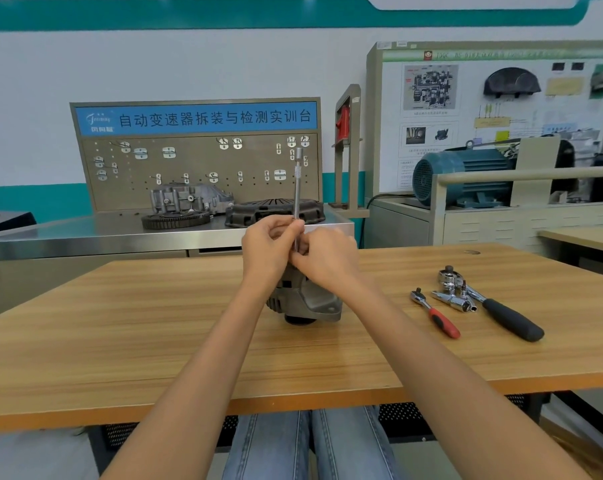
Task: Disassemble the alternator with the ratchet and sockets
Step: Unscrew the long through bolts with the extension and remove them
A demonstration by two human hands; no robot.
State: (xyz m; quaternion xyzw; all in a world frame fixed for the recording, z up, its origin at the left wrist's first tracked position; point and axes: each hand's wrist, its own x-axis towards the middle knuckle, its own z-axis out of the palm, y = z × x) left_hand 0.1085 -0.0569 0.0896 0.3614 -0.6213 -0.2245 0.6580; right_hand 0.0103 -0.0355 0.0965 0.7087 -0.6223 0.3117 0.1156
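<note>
A long extension bar (pixel 297 188) stands upright, its long axis vertical, socket end at the top and lower end down among the fingers over the alternator (pixel 305 301). The left hand (pixel 270 245) curls its fingers round the bar's lower shaft; the right hand (pixel 324 258) sits just beside it, fingers curled at the bar's base, though what they pinch is hidden. The alternator rests mid-bench (pixel 120 341), directly beneath both hands. Well to the right lie a red-handled ratchet (pixel 435 313), a black-handled ratchet (pixel 494 304) and sockets (pixel 454 300).
</note>
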